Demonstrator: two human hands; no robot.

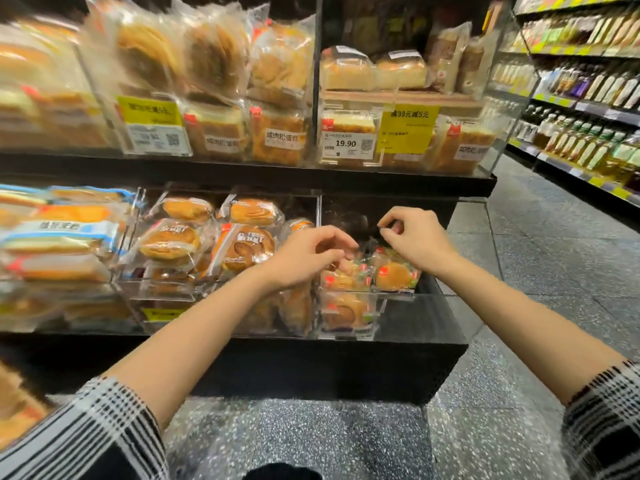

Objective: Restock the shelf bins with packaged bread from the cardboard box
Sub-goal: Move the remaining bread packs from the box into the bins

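Both forearms are bare, with black-and-white plaid sleeves [104, 431] pushed up near the elbows, and the hands [308, 258] ungloved.

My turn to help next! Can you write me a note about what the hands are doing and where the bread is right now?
Left hand: fingers curled, pinching the clear wrapper of a small round bun pack in the clear plastic bin on the lower right.
Right hand: fingers curled, pinching the wrapper top of the neighbouring bun pack.
Done: three small bun packs show at this bin's left side; the bins to the left look full.
Left: the bin's right part looks dark and bare. The cardboard box is out of view, so remaining stock is unknown.
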